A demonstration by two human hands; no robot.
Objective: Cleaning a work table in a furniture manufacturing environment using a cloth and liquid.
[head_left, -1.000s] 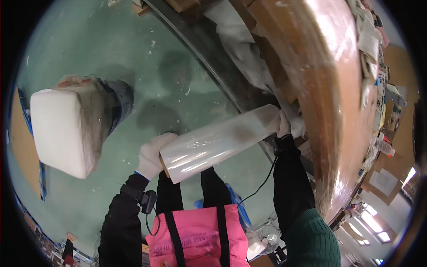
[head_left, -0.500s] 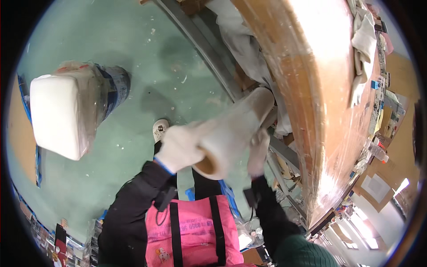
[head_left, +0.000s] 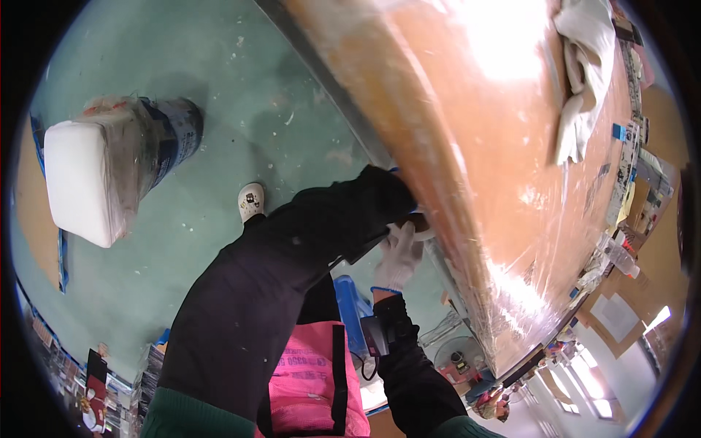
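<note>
Both arms reach in under the edge of the big wrapped bundle.

The right hand [head_left: 398, 255], in a white glove, is pressed against the lower edge of the brown, film-wrapped bundle [head_left: 504, 168], fingers bent round something pale there; what it grips I cannot make out. The left hand is hidden behind its own dark sleeve [head_left: 321, 226], which reaches across to the same edge, so whether it is open or closed cannot be told. A white shoe [head_left: 250, 202] stands on the green floor [head_left: 241, 87]. Well off to the left sits a white block wrapped in film [head_left: 102, 175].
</note>
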